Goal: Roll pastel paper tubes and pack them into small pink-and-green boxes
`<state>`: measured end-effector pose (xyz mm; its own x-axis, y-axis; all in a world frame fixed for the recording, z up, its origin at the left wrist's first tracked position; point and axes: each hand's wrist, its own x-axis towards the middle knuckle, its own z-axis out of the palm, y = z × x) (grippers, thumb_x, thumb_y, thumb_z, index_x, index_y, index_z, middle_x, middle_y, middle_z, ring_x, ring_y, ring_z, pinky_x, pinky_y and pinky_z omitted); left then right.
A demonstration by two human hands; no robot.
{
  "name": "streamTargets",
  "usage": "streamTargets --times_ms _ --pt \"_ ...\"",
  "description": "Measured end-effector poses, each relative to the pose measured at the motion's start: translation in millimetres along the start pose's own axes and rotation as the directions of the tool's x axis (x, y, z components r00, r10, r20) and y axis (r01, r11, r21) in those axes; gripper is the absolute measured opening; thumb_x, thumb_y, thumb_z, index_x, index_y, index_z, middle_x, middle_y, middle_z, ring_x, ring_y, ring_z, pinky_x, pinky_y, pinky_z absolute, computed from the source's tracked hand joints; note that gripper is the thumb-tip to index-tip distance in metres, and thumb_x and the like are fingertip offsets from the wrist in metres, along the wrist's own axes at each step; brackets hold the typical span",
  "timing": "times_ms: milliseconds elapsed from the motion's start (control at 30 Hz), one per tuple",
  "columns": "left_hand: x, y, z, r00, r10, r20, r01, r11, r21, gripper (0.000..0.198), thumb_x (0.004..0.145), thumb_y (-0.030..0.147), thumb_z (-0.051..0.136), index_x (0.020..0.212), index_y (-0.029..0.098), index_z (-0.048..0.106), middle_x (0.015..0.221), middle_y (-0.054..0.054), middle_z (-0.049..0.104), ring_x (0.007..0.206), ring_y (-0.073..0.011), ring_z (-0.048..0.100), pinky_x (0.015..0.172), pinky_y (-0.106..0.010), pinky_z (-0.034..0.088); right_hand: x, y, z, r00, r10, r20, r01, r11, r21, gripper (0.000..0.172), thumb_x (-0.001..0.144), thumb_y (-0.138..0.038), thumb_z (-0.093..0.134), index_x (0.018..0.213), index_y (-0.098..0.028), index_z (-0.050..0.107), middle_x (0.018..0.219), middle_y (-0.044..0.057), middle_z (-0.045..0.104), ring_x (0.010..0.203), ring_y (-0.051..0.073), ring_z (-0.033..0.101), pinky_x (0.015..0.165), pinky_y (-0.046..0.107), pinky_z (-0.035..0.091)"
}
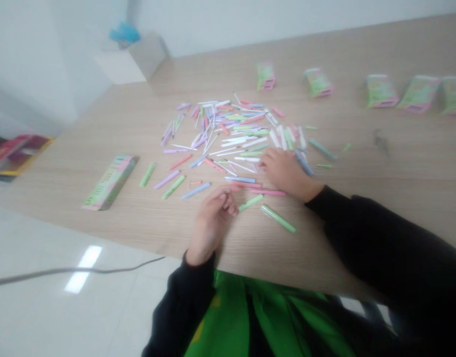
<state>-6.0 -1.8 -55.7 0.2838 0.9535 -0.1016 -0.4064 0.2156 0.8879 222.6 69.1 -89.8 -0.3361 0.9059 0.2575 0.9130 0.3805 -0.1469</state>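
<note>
A loose heap of pastel pen barrels, caps and white refills (231, 131) lies spread across the middle of a light wooden table (406, 163). My right hand (285, 171) rests palm down at the near edge of that heap, fingers curled onto the pieces; what it grips is hidden. My left hand (213, 218) sits near the table's front edge with its fingers bent inward, touching the end of a green pen part (251, 202). Another green pen (278, 218) lies just to the right of it. Both arms wear black sleeves. The picture is blurred.
A flat green-and-pink box (109, 182) lies on the table's left. Several small green-and-pink boxes (380, 90) stand in a row along the far right. A white box (133, 59) stands at the far left corner. A grey cable (75, 270) crosses the floor.
</note>
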Motion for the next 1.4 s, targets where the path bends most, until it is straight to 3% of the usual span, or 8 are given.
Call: streamTargets --times_ms 133,200,267,367,500,700,1000,1400 --pt "1 -7 -4.8 0.998 0.057 0.027 -0.060 0.987 0.149 0.037 0.089 0.031 0.068 0.122 0.015 0.066 0.072 0.002 0.055 0.069 -0.0138 0.052 0.070 -0.028 0.040 -1 -4 -6 0.999 -0.013 -0.045 0.011 0.999 -0.040 0.024 0.097 -0.012 0.044 0.099 -0.015 0.067 0.112 0.017 0.065 0.105 0.033 0.053 0.086 0.042 0.032" --pt "2 -9 -5.9 0.994 0.105 0.030 -0.109 0.973 0.205 0.040 0.090 0.031 0.070 0.126 0.018 0.059 0.072 0.003 0.061 0.070 -0.0143 0.054 0.072 -0.029 0.041 0 -9 -20 0.997 -0.016 -0.080 0.019 0.999 0.040 0.023 0.097 -0.012 0.044 0.099 -0.016 0.066 0.110 0.016 0.066 0.103 0.031 0.055 0.088 0.042 0.033" --pt "2 -9 -5.6 0.990 0.136 0.032 -0.139 0.961 0.241 0.033 0.091 0.034 0.072 0.117 0.019 0.058 0.072 0.003 0.063 0.069 -0.0142 0.055 0.072 -0.028 0.042 1 -18 -41 0.996 -0.011 -0.083 0.032 0.968 0.249 0.021 0.097 -0.013 0.044 0.099 -0.016 0.065 0.098 0.011 0.068 0.092 0.026 0.058 0.084 0.038 0.036" --pt "1 -7 -4.4 0.991 0.123 0.062 -0.135 0.954 0.267 0.023 0.091 0.036 0.073 0.099 0.018 0.060 0.073 0.001 0.065 0.069 -0.0137 0.056 0.072 -0.028 0.042 0 -35 -75 0.999 -0.039 -0.025 0.047 0.832 0.553 0.015 0.094 -0.020 0.051 0.095 -0.015 0.066 0.080 0.003 0.066 0.073 0.018 0.057 0.070 0.030 0.037" --pt "-1 -6 -5.4 0.992 0.079 0.094 -0.099 0.967 0.236 0.022 0.091 0.037 0.073 0.098 0.017 0.065 0.070 0.002 0.064 0.068 -0.0129 0.057 0.072 -0.026 0.042 -4 -51 -98 0.986 -0.118 0.118 0.003 0.719 0.695 0.017 0.091 -0.026 0.060 0.083 -0.015 0.071 0.060 -0.003 0.060 0.058 0.012 0.051 0.059 0.027 0.031" --pt "1 -6 -6.7 0.991 0.064 0.121 -0.087 0.977 0.197 0.022 0.089 0.036 0.077 0.096 0.017 0.069 0.071 0.002 0.065 0.067 -0.0113 0.057 0.069 -0.024 0.043 -4 -54 -89 0.979 -0.163 0.124 0.009 0.639 0.769 0.022 0.092 -0.023 0.058 0.075 -0.015 0.070 0.060 -0.002 0.063 0.058 0.011 0.056 0.060 0.026 0.036" --pt "-1 -3 -7.4 0.991 0.029 0.130 -0.053 0.981 0.187 0.021 0.087 0.035 0.079 0.096 0.017 0.071 0.072 0.001 0.067 0.068 -0.0114 0.058 0.070 -0.024 0.044 -5 -57 -91 0.972 -0.228 0.065 0.100 0.643 0.759 0.029 0.094 -0.018 0.055 0.069 -0.015 0.069 0.056 -0.003 0.062 0.054 0.008 0.054 0.059 0.025 0.037" --pt "-2 -2 -6.0 0.992 0.020 0.126 -0.048 0.975 0.218 0.018 0.088 0.034 0.078 0.094 0.017 0.074 0.076 0.000 0.070 0.066 -0.0100 0.058 0.066 -0.023 0.045 -6 -58 -87 0.973 -0.225 0.060 0.103 0.645 0.757 0.032 0.094 -0.017 0.057 0.063 -0.015 0.066 0.054 -0.004 0.058 0.052 0.007 0.049 0.053 0.023 0.033"
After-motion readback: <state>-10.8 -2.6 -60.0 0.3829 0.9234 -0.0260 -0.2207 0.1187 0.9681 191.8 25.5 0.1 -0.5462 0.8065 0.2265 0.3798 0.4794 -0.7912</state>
